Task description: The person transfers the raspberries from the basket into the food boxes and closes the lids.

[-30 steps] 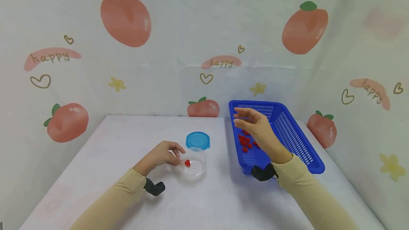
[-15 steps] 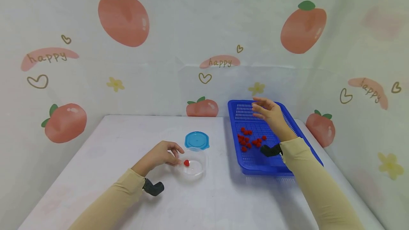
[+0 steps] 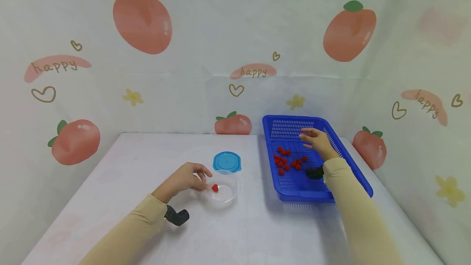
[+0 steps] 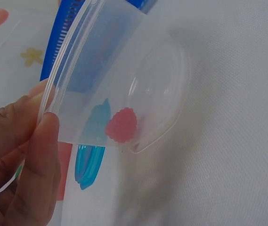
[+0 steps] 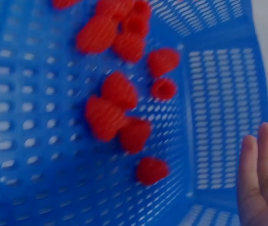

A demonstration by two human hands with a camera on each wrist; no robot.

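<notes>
My left hand point(image 3: 185, 180) pinches the rim of a small clear plastic container point(image 3: 227, 192) between thumb and fingers. The container stands on the white table with one red raspberry point(image 4: 123, 125) in it, seen through the wall in the left wrist view. My right hand point(image 3: 318, 141) is over the blue basket point(image 3: 305, 196), towards its far right part, with fingers extended and nothing held. In the right wrist view its fingers point(image 5: 264, 160) show at the right edge, to one side of several loose raspberries point(image 5: 106, 118) on the basket floor.
A blue lid point(image 3: 227, 162) lies on the table point(image 3: 154, 150) just behind the container. The basket has raised perforated walls and stands at the table's right side. A printed cloth point(image 3: 191, 52) hangs behind the table.
My right hand has moved rightward across the basket, then lowered, uncovering the raspberries in the head view. My left hand keeps its grip on the container, which has stayed in place.
</notes>
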